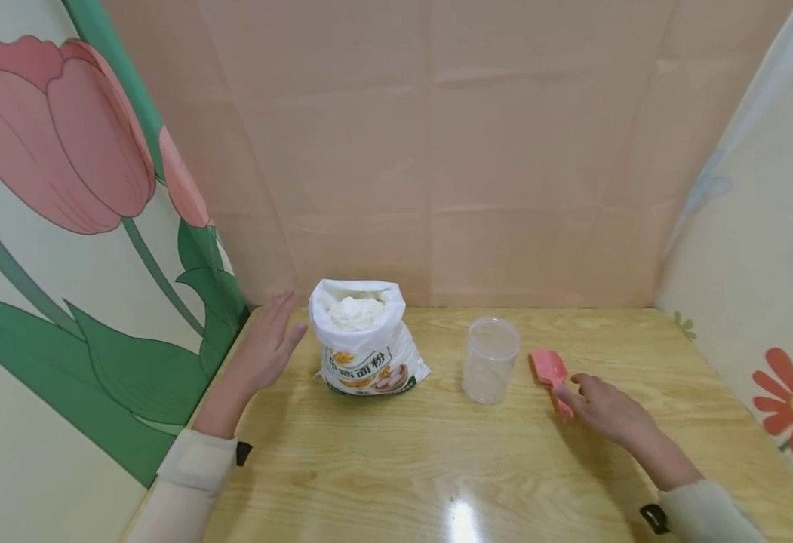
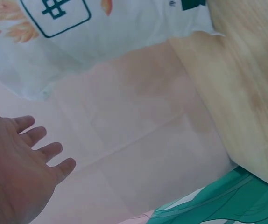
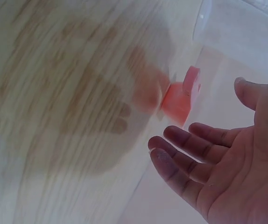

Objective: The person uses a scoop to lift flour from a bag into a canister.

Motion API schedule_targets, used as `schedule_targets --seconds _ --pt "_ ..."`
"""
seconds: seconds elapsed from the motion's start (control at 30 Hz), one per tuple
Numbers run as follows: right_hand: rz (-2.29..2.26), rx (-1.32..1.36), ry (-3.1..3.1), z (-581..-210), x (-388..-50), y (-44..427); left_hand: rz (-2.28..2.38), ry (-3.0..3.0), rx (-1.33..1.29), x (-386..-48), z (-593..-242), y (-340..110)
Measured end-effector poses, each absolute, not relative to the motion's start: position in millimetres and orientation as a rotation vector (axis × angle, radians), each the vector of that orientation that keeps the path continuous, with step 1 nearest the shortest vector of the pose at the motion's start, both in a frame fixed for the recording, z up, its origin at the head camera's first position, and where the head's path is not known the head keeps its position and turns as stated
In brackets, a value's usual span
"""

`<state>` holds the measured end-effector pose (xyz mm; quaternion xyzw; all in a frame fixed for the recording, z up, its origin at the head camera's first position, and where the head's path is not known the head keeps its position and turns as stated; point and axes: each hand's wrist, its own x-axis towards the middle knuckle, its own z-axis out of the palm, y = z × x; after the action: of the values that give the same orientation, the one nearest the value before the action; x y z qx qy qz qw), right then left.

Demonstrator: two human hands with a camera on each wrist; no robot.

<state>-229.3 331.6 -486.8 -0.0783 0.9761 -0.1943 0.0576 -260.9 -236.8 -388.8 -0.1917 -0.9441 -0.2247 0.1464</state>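
An open white bag of flour (image 1: 369,362) stands on the table, its rim folded outward and flour showing inside. Just left of it is my left hand (image 1: 265,348), fingers spread and apart from the bag; in the left wrist view this hand (image 2: 22,163) holds nothing. A pink scoop (image 1: 549,367) lies on the tabletop at the right. Over its handle end hovers my right hand (image 1: 610,411), and the right wrist view shows a gap between the relaxed fingers and the scoop (image 3: 177,100). A clear plastic cylinder (image 1: 490,362) stands between bag and scoop.
The wooden table (image 1: 382,467) meets a pinkish-brown covered wall (image 1: 437,188) at the back. A tulip-printed panel (image 1: 63,151) borders the left side, and a flower-printed panel (image 1: 763,264) borders the right.
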Motion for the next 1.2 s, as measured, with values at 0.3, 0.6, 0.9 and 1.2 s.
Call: schedule_targets --seconds 0.3,0.6,0.9,1.2 --pt "-0.599 -0.215 2.938 -491.0 -238.7 326.2 -0.607 -2.681 -0.574 -265.8 -381.9 -225.1" --pt "-0.577 -0.086 2.909 -495.5 -241.3 316.6 -0.618 -2.699 -0.596 -271.3 -383.7 -216.5" --pt "-0.499 -0.005 2.895 -496.0 -248.6 316.3 -0.588 -2.713 -0.618 -272.4 -380.8 -206.6" --pt "-0.52 -0.016 2.912 -501.0 -250.6 313.9 -0.602 -2.714 -0.628 -270.1 -380.2 -199.6"
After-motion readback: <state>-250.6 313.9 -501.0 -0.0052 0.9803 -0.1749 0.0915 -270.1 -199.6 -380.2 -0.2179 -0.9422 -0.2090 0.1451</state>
